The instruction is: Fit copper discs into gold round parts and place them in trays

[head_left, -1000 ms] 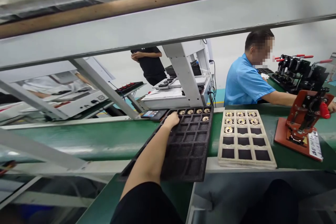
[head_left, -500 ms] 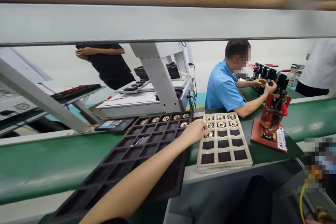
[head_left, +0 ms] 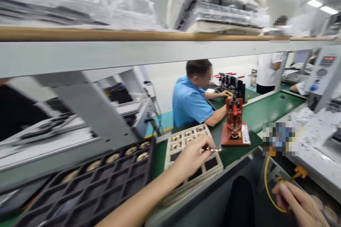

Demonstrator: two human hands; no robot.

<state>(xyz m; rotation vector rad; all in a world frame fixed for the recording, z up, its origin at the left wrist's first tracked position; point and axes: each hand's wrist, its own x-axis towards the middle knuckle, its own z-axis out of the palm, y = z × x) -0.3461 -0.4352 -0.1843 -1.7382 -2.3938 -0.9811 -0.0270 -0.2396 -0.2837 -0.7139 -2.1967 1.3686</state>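
My left hand (head_left: pixel 198 150) is closed in a pinch on a gold watch case (head_left: pixel 214 149), seen nearly edge-on, above the cream tray (head_left: pixel 167 165). More round gold pieces sit in this tray's far pockets; its near pockets show dark bottoms. Left of it lies a black compartment tray (head_left: pixel 106 198), with several gold pieces (head_left: pixel 142 156) along its far side. My right hand (head_left: pixel 295 198) is low at the right beside a yellow cable (head_left: pixel 267 181), fingers curled together; whatever they hold is hidden.
A red lever press (head_left: pixel 234 124) stands beyond the cream tray on the green surface. Behind it a co-worker in a blue shirt (head_left: pixel 186 99) handles small parts. A shelf beam (head_left: pixel 133 51) crosses above. A control box (head_left: pixel 321 72) is at the right.
My left hand has lifted a gold watch case from the cream tray and moved right with it. The view has swung right, and my right hand has come into clear sight.
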